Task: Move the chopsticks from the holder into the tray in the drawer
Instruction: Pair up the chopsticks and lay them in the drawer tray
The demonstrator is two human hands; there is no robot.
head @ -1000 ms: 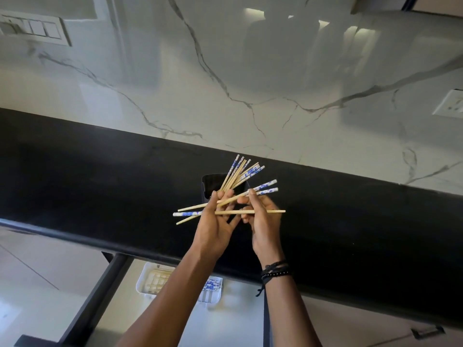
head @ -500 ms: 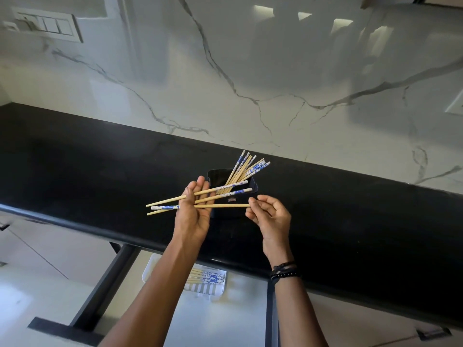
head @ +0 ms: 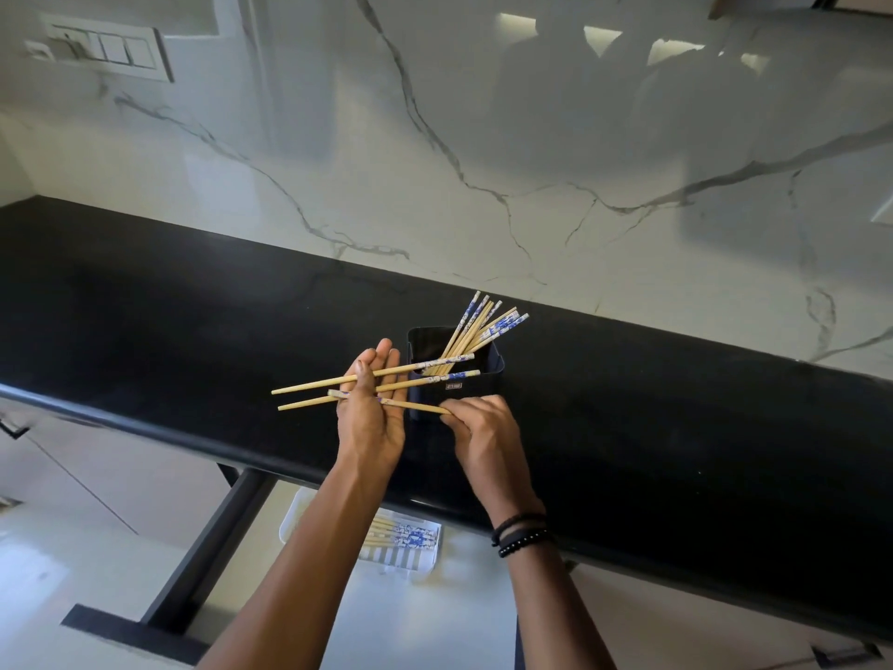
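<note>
While the left hand (head: pixel 372 420) at frame centre clamped three chopsticks (head: pixel 314 384) under its thumb, the right hand (head: pixel 483 437) pinched the lowest one's end (beside the black holder (head: pixel 485 386)).

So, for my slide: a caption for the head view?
Left hand holds chopsticks by the holder; right hand pinches one end.

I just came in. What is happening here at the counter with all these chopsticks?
A person is emptying chopsticks out of the black holder on the dark counter. The left hand holds three chopsticks across its fingers under the thumb, and the right hand pinches the end of the lowest chopstick. More chopsticks lean in the holder. Below, the drawer is open, and its white tray already has some chopsticks in it.
</note>
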